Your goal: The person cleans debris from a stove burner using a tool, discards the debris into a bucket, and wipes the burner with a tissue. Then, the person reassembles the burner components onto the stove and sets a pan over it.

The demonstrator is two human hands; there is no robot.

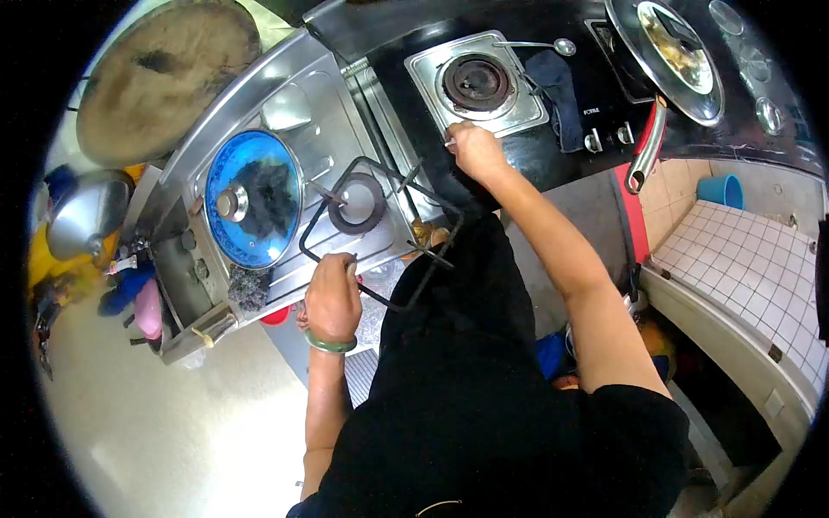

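My left hand point(332, 298), with a green bangle at the wrist, is closed on the near left side of a black pan support point(449, 205). The support is tilted above the steel drainboard point(315, 91), its square frame around a dark ring point(356, 204). My right hand point(475, 148) pinches the near left corner of the square steel burner plate point(540, 110) on the black stove. A round burner point(477, 82) sits in the middle of that plate. Left of the support lies a blue bowl under a glass lid point(289, 207).
A dark cloth point(557, 99) and a spoon point(564, 47) lie beside the burner plate. A pan with a red and steel handle point(646, 147) stands at the right, its handle past the stove edge. A scouring pad point(249, 287) lies near the sink point(181, 276).
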